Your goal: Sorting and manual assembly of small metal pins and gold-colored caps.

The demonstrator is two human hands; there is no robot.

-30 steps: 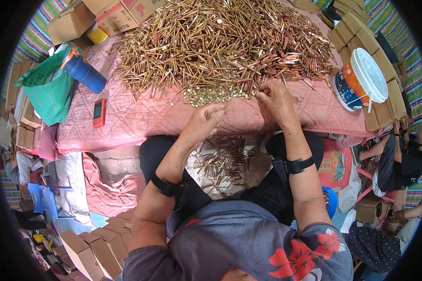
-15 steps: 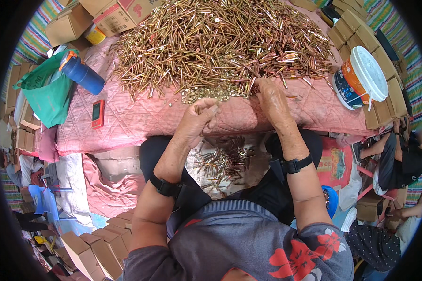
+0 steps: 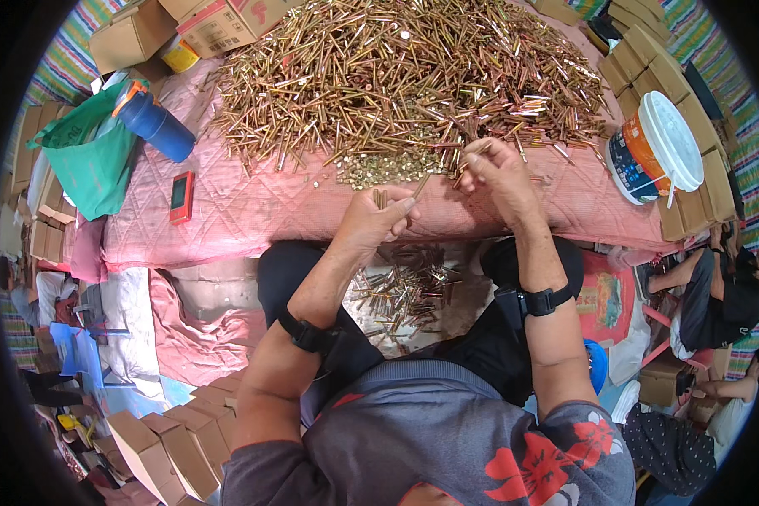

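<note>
A large heap of gold-coloured metal rods (image 3: 396,93), which look like bolts, covers the far part of a pink quilted surface. Small brass-coloured nuts (image 3: 379,171) lie in a patch at its near edge. Just in front of them, my left hand (image 3: 369,221) is closed on several rods. One thin rod (image 3: 422,185) sticks out past its thumb and fingertip. At the heap's near right edge is my right hand (image 3: 504,181), its fingers curled and pinched together; what is between them is too small to make out.
More rods (image 3: 409,295) lie below, between my knees. A blue bottle (image 3: 156,126), a green bag (image 3: 93,164) and a red handheld device (image 3: 180,198) are at the left. A white-lidded bucket (image 3: 662,143) stands right. Cardboard boxes (image 3: 198,434) line both sides; other people sit far right.
My left hand has moved slightly right, and a rod now shows at its fingertips. My right hand has drawn back a little from the heap's edge, its fingers more curled.
</note>
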